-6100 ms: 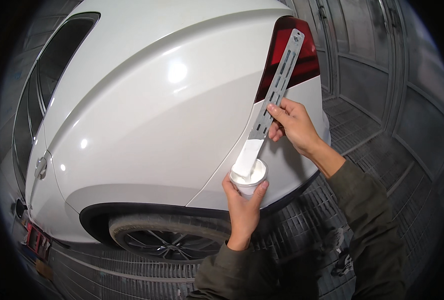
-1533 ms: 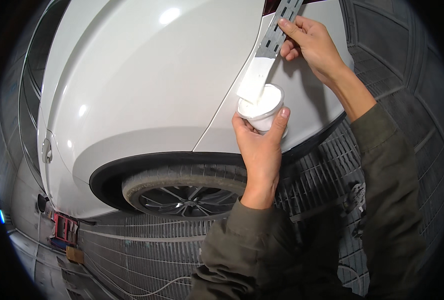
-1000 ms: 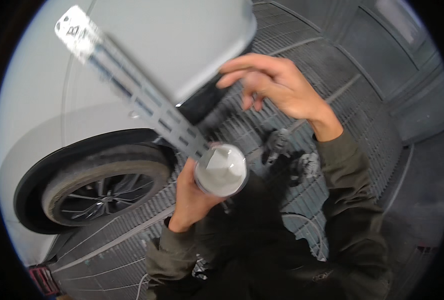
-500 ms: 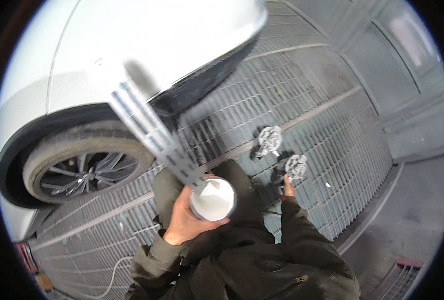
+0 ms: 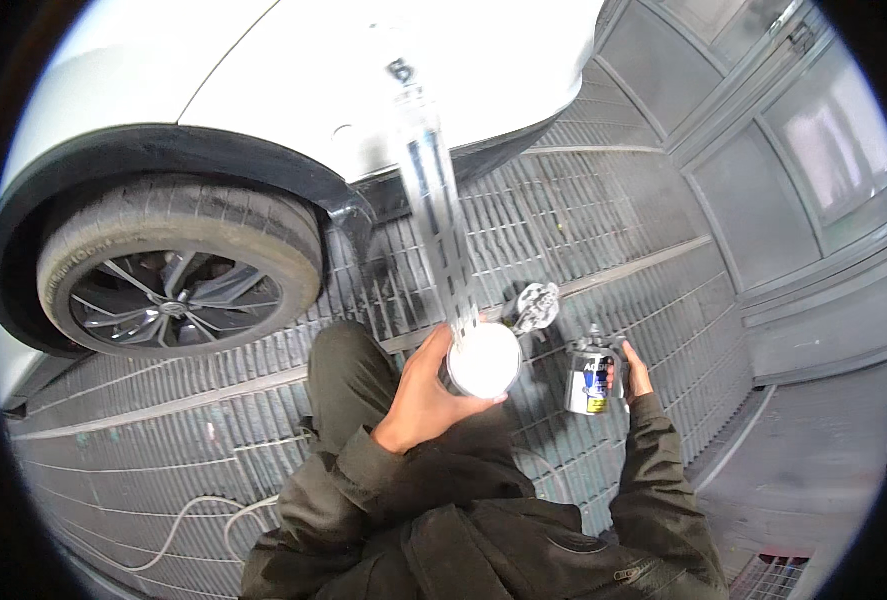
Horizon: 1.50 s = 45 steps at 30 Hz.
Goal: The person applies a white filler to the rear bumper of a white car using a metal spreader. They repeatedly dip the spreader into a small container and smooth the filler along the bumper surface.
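Holding a round cup of white liquid near the centre of the view, mouth toward the camera, in the left hand. Clamping its wall with the left fingers from 8 o'clock, and laying the thumb along its 5 o'clock edge. Carrying in the cup a long slotted metal stick, tilted, entering at the 11 o'clock rim and reaching far out between 11 and 12. Cannot tell, for glare, how deep it stands.

Gripping a dark can with a white, blue and yellow label in the right hand, at 3 o'clock from the cup, fingers closed round its 3 o'clock side. Cannot tell whether lifted clear of the grated floor.

Judging the risks: could tip the cup, with the tall stick levering on its rim and only one hand for support. Could let the stick swing toward 11 o'clock and smear the white car if the cup tilts. Could slop liquid toward 9 o'clock, onto the trouser leg, if turning quickly to the can. Could bump the white-blotched object, at 11 o'clock from the can, with a careless sweep. Well apart from all this, showing the wheel between 9 and 10 o'clock.
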### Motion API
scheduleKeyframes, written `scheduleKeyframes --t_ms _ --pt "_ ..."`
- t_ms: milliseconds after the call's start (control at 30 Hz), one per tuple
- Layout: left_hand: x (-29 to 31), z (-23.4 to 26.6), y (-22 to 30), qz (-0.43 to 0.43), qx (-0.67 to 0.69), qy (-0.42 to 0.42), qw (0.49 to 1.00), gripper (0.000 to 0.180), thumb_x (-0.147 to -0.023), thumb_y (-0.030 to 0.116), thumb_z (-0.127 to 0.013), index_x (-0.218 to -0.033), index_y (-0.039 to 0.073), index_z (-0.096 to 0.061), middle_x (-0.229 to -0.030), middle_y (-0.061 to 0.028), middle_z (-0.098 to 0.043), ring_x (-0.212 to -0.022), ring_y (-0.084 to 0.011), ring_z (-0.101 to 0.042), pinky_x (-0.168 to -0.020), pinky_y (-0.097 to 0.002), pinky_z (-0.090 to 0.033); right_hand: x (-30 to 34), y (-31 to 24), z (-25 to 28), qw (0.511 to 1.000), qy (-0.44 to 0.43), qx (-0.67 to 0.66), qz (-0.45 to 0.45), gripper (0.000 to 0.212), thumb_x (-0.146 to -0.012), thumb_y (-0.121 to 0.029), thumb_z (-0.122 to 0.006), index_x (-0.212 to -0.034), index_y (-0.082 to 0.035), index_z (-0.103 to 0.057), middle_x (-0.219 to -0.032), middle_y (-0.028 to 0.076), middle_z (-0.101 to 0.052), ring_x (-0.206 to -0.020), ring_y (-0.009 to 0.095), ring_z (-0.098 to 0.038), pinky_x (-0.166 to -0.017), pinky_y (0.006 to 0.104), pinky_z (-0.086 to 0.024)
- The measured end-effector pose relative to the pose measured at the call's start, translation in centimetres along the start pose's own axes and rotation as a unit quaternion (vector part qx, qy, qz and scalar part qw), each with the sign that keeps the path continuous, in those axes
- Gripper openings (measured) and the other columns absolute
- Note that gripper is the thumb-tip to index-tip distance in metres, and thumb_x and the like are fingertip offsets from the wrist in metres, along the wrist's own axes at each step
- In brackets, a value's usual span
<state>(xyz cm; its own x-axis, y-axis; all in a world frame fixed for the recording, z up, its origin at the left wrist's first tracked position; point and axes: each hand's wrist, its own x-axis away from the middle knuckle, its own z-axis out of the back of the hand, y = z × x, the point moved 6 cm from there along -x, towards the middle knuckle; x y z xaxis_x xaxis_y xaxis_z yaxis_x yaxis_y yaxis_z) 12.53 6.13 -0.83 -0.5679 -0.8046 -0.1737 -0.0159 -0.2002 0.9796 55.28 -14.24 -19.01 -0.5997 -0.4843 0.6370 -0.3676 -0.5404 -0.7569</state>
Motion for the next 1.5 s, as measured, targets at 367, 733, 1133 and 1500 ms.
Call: scheduleKeyframes --t_ms 367,733,1133,1500 --pt "-3.3 -4.6 0.4 0.008 0.090 -0.032 0.995 0.084 -0.066 0.015 -0.096 -0.135 0.004 -0.048 -0.125 -0.0128 -0.060 -0.121 -0.0241 -0.059 -0.105 -0.0377 -0.047 27.9 -29.0 -8.6 0.612 -0.019 0.603 0.511 0.068 -0.081 -0.062 -0.076 -0.090 0.005 -0.067 -0.071 0.020 -0.064 -0.066 0.037 -0.067 -0.063 0.0426 -0.051" --pt "-4.9 -5.0 2.6 0.005 0.053 -0.036 0.998 0.081 -0.069 0.017 -0.095 -0.134 0.004 -0.048 -0.126 -0.0140 -0.061 -0.124 -0.0247 -0.059 -0.106 -0.0382 -0.047 34.8 -36.6 -15.1 0.501 -0.030 0.545 0.671 0.061 -0.083 -0.059 -0.066 -0.067 -0.002 -0.053 -0.057 0.010 -0.049 -0.048 0.028 -0.051 -0.048 0.0374 -0.038" --pt "-5.6 -4.5 4.0 -0.021 0.082 -0.003 0.996 0.079 -0.070 0.018 -0.092 -0.135 0.002 -0.050 -0.124 -0.0184 -0.063 -0.122 -0.0326 -0.062 -0.102 -0.0419 -0.049 36.5 -37.6 -17.5 0.471 -0.071 0.557 0.680 0.055 -0.086 -0.053 -0.058 -0.067 -0.001 -0.052 -0.058 0.011 -0.048 -0.048 0.029 -0.050 -0.047 0.0379 -0.037" --pt "-6.1 -4.7 4.4 -0.015 0.098 -0.031 0.995 0.087 -0.068 0.022 -0.095 -0.136 -0.002 -0.046 -0.126 -0.0200 -0.061 -0.121 -0.0290 -0.062 -0.105 -0.0392 -0.048 36.8 -37.9 -18.2 0.480 -0.076 0.551 0.678 0.059 -0.089 -0.054 -0.053 -0.068 0.000 -0.052 -0.057 0.011 -0.047 -0.048 0.029 -0.049 -0.048 0.0378 -0.035"
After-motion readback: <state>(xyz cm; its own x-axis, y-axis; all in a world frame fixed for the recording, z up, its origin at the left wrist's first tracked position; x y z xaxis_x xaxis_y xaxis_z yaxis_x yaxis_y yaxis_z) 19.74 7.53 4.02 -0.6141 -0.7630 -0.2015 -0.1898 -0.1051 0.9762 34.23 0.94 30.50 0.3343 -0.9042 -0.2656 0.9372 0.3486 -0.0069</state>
